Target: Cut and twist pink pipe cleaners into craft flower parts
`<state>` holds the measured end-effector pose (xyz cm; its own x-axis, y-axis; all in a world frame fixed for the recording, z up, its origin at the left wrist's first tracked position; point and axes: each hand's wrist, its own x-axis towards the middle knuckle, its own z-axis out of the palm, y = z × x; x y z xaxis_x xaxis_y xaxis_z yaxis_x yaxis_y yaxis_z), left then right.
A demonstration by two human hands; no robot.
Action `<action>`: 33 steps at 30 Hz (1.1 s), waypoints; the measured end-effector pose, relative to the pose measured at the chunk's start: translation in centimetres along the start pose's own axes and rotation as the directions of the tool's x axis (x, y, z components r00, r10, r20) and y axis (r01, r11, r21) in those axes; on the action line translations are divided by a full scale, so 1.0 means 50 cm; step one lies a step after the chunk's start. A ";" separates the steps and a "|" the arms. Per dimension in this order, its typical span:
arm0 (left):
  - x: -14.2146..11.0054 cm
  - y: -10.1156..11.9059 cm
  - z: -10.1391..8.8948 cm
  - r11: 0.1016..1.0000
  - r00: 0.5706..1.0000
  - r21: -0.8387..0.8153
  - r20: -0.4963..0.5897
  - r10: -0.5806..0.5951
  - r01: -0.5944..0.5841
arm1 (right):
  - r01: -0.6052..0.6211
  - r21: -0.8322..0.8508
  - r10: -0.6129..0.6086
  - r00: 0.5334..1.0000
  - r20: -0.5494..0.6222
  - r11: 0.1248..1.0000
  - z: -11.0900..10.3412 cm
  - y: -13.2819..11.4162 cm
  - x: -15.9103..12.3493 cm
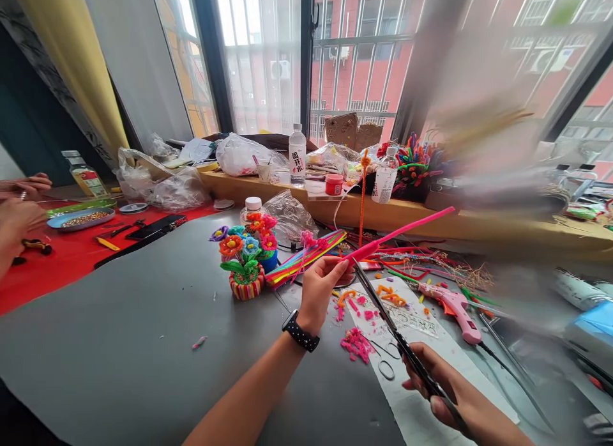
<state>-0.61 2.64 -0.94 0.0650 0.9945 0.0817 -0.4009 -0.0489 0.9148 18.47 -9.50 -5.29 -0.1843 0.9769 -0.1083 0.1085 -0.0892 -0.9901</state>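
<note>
My left hand (322,286), with a black watch on its wrist, pinches a long pink pipe cleaner (402,230) that slants up to the right. My right hand (450,395) grips black scissors (393,331) whose blades point up toward the pipe cleaner near my left fingers. Below them lies a white paper sheet (421,369) strewn with pink and orange trimmings (357,342). A small pot of pipe-cleaner flowers (245,254) stands to the left on the grey table (134,331).
A pink glue gun (453,304) lies right of the paper. A bundle of coloured pipe cleaners (306,257), water bottles (297,155) and plastic bags crowd the wooden ledge. Another person's hands (19,209) work over a red cloth (62,261) at far left.
</note>
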 end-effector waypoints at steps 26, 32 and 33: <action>-0.009 -0.003 0.006 0.958 0.981 0.280 0.193 0.004 -0.059 | -0.075 -0.016 0.071 0.981 -0.179 0.997 0.020 0.007 0.002; -0.017 -0.003 -0.002 0.687 0.889 0.568 0.239 0.390 -0.454 | -0.068 -0.071 0.055 0.983 -0.175 0.995 0.020 0.013 0.001; -0.018 -0.003 -0.002 0.661 0.880 0.586 0.249 0.405 -0.469 | -0.070 -0.078 0.055 0.983 -0.173 0.994 0.020 0.013 0.001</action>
<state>-0.70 1.78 -1.20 0.1220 0.8325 0.5405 0.2400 -0.5531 0.7978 17.56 -9.71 -6.04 -0.0062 0.9893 -0.1458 0.1974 -0.1418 -0.9700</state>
